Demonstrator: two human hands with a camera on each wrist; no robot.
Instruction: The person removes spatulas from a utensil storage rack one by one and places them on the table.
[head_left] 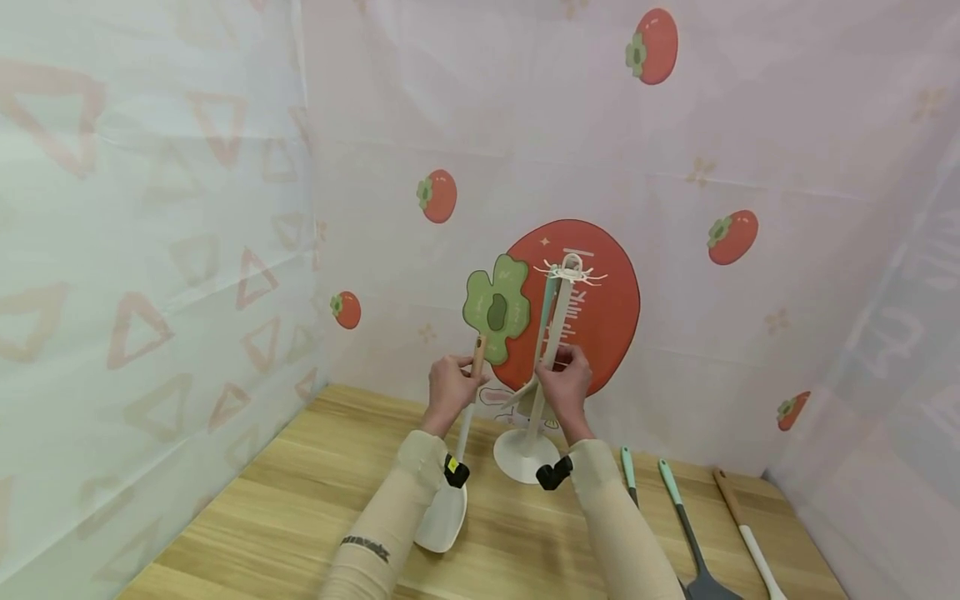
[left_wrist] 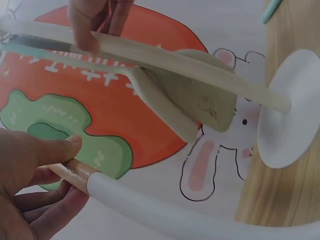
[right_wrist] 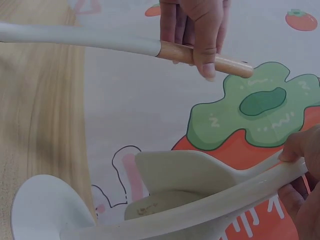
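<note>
1. Laid on the table (head_left: 285, 517) at front right: dark turner (head_left: 690, 533) with mint handle, wood-handled white tool (head_left: 746, 535) and second mint handle (head_left: 628, 468), partly hidden by the right sleeve (head_left: 630, 533).
2. Held aslant above the table, blade low and toward the camera: white turner (head_left: 465, 432). Cannot tell whether touching the table at the blade.
3. Grasped with left hand (head_left: 452, 387) by the wooden handle, between thumb and curled fingers.
4. Gripped with right hand (head_left: 564, 387), thumb and fingers to opposite sides: pole of the stand (head_left: 555, 333).
5. Set upright just right of the white turner, on a round base (head_left: 517, 460), under white hooks (head_left: 572, 272).
6. Suspended beside the pole: mint-handled tool (head_left: 545, 317), with two pale heads (right_wrist: 185, 167) visible below.
7. Hung behind: sheet (head_left: 487, 100) printed with red fruit and a rabbit.
</note>
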